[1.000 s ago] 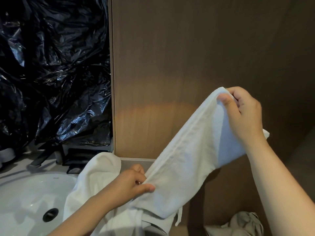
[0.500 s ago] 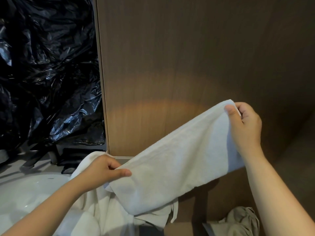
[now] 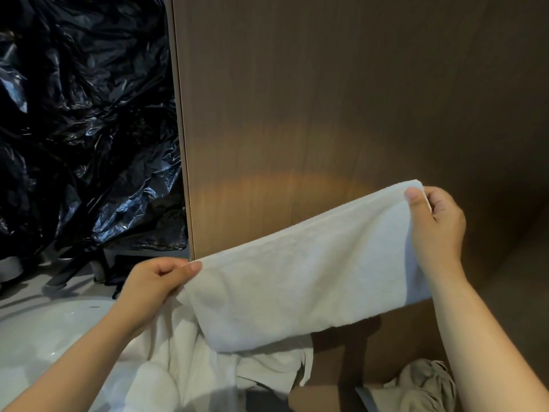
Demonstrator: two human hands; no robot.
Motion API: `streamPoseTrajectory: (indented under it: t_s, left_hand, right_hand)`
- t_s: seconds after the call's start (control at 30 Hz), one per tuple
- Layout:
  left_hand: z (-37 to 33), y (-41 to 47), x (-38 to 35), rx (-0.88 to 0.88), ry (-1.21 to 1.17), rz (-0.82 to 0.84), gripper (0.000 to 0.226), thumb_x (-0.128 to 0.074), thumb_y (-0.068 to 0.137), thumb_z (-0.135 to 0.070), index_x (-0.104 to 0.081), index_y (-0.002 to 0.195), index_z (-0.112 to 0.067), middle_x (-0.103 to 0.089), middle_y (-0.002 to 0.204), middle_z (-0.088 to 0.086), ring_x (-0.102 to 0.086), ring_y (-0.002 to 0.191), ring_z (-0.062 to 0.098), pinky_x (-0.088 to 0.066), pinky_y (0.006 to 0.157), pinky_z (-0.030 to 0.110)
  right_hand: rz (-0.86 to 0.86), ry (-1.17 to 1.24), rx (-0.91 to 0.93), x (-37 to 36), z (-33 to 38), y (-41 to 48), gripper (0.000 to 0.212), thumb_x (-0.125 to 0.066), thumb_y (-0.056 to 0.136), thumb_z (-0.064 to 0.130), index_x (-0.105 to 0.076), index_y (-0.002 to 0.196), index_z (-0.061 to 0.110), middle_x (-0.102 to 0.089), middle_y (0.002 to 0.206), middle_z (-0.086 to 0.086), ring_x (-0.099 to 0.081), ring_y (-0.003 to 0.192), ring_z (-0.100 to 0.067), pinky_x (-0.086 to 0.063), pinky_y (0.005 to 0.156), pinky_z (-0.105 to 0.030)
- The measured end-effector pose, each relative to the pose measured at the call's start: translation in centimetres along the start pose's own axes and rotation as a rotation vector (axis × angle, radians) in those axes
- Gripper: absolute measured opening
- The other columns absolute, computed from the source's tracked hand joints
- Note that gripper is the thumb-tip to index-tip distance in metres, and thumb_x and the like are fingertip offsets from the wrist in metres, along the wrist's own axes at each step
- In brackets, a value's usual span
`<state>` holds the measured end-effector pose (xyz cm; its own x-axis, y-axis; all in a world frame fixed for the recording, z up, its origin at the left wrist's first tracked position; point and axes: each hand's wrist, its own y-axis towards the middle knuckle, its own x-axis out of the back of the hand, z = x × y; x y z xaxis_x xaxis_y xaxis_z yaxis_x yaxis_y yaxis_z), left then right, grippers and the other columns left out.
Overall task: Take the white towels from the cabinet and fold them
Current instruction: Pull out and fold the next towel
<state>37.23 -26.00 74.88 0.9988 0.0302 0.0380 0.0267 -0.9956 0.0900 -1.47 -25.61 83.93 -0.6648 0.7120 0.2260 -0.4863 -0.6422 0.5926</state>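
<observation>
So both hands are busy with the same white towel [image 3: 297, 286]. The left hand [image 3: 154, 283] pinches the lower left corner, thumb flat on top of the cloth and the other fingers curled underneath. The right hand [image 3: 436, 227] pinches the upper right corner higher up, thumb on the near face and fingers tucked behind. Neither hand is spread wide, both are closed snugly on the fabric. The towel hangs stretched between them in mid air, sloping up from left to right, doubled over so it reads as a long band with a soft rounded bottom edge. It's fluffy terry, a bit nubbly, plain white. Right under it sits a rumpled heap of more white cloth [image 3: 208, 376], with loose folds and a narrow hem strip dangling at its right side, and it spills partly over the rim of a glossy white sink [image 3: 44, 337] at the lower left. Behind the towel there's a big brown wood-grain panel [image 3: 326, 99], matte, with fine vertical grain and a warm orange patch of light across the middle. Left of the panel is crinkly black plastic sheeting [image 3: 83, 129], super shiny and full of creases. Down in the bottom right corner there's a bunched-up beige fabric thing [image 3: 424, 385], can't tell what it is.
</observation>
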Motion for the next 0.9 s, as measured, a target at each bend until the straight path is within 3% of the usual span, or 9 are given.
streamPoseTrajectory:
  t_s: [0.07, 0.13, 0.23, 0.33, 0.43, 0.53, 0.67, 0.83, 0.9]
  left_hand:
    - [-1.2, 0.0, 0.4, 0.032, -0.098, -0.028, 0.039, -0.090, 0.051, -0.033, -0.077, 0.076, -0.006, -0.071, 0.084, 0.025, -0.063, 0.070, 0.024, -0.056, 0.064, 0.027]
    - [-2.6, -0.4, 1.1, 0.011, -0.100, -0.003, 0.026, -0.087, 0.058, -0.020, -0.076, 0.075, -0.003, -0.073, 0.086, 0.022, -0.066, 0.078, 0.027, -0.058, 0.069, 0.025]
    - [-2.4, -1.0, 1.8, -0.038, 0.120, 0.055, 0.006, -0.079, 0.068, -0.008, -0.076, 0.068, -0.004, -0.075, 0.084, 0.009, -0.069, 0.079, 0.018, -0.055, 0.071, 0.015]
    - [1.9, -1.6, 0.9, 0.016, 0.481, 0.181, 0.014, -0.087, 0.068, -0.015, -0.076, 0.060, -0.011, -0.072, 0.089, -0.003, -0.066, 0.081, 0.002, -0.045, 0.070, 0.005]
    - [6.8, -1.8, -0.2, 0.023, 0.573, 0.233, 0.015, -0.087, 0.069, -0.017, -0.074, 0.063, -0.014, -0.067, 0.099, -0.005, -0.064, 0.085, 0.001, -0.046, 0.070, 0.010]
    - [8.5, -1.4, -1.3, -0.053, 0.675, 0.273, 0.014, -0.081, 0.076, -0.020, -0.070, 0.068, -0.021, -0.060, 0.111, -0.009, -0.059, 0.093, -0.002, -0.042, 0.072, 0.004]
    - [8.2, 0.1, -2.4, -0.149, 0.683, 0.267, 0.006, -0.074, 0.084, -0.025, -0.072, 0.079, -0.022, -0.056, 0.120, -0.012, -0.054, 0.102, -0.006, -0.039, 0.075, 0.000]
    - [5.8, 1.6, -3.0, -0.241, 0.617, 0.258, 0.011, -0.072, 0.086, -0.030, -0.073, 0.075, -0.030, -0.030, 0.141, -0.022, -0.035, 0.126, -0.003, -0.032, 0.097, 0.015]
    - [4.9, 1.9, -3.1, -0.270, 0.581, 0.273, 0.012, -0.071, 0.086, -0.028, -0.075, 0.075, -0.028, -0.045, 0.135, -0.025, -0.044, 0.121, -0.009, -0.036, 0.091, 0.011]
  right_hand:
    - [0.001, 0.011, -0.032, -0.1, -0.3, -0.5, 0.026, -0.049, 0.100, 0.040, -0.060, 0.095, 0.017, -0.059, 0.083, 0.008, -0.054, 0.076, -0.007, -0.040, 0.067, -0.019]
    - [-0.004, 0.020, -0.072, -0.3, -0.8, -1.3, 0.028, -0.048, 0.101, 0.040, -0.060, 0.093, 0.016, -0.059, 0.083, 0.004, -0.053, 0.076, -0.009, -0.041, 0.067, -0.020]
    - [0.013, 0.045, -0.105, -0.6, -1.0, -2.3, 0.029, -0.048, 0.101, 0.039, -0.061, 0.094, 0.014, -0.059, 0.083, 0.003, -0.053, 0.076, -0.009, -0.041, 0.066, -0.022]
    - [0.102, 0.042, -0.052, -0.9, 0.2, -3.0, 0.022, -0.050, 0.100, 0.036, -0.062, 0.099, 0.018, -0.061, 0.089, 0.006, -0.056, 0.083, -0.008, -0.041, 0.070, -0.023]
    - [0.206, -0.008, 0.058, -1.4, 2.2, -3.1, 0.012, -0.052, 0.100, 0.033, -0.062, 0.099, 0.025, -0.063, 0.092, 0.011, -0.058, 0.086, -0.003, -0.042, 0.071, -0.019]
    - [0.264, -0.035, 0.186, -2.3, 4.7, -2.6, 0.009, -0.053, 0.099, 0.033, -0.060, 0.093, 0.034, -0.061, 0.088, 0.018, -0.058, 0.087, 0.004, -0.043, 0.068, -0.012]
    - [0.303, 0.002, 0.384, -2.8, 8.4, -1.5, 0.010, -0.056, 0.099, 0.030, -0.064, 0.094, 0.028, -0.062, 0.085, 0.017, -0.059, 0.085, 0.000, -0.043, 0.067, -0.006]
    - [0.285, -0.015, 0.556, -1.9, 12.7, 0.1, 0.008, -0.055, 0.099, 0.030, -0.063, 0.096, 0.029, -0.062, 0.089, 0.022, -0.059, 0.088, 0.004, -0.043, 0.071, -0.004]
    - [0.263, -0.018, 0.566, -1.4, 13.5, 0.7, 0.008, -0.056, 0.099, 0.031, -0.063, 0.097, 0.029, -0.061, 0.089, 0.023, -0.059, 0.088, 0.005, -0.042, 0.071, -0.003]
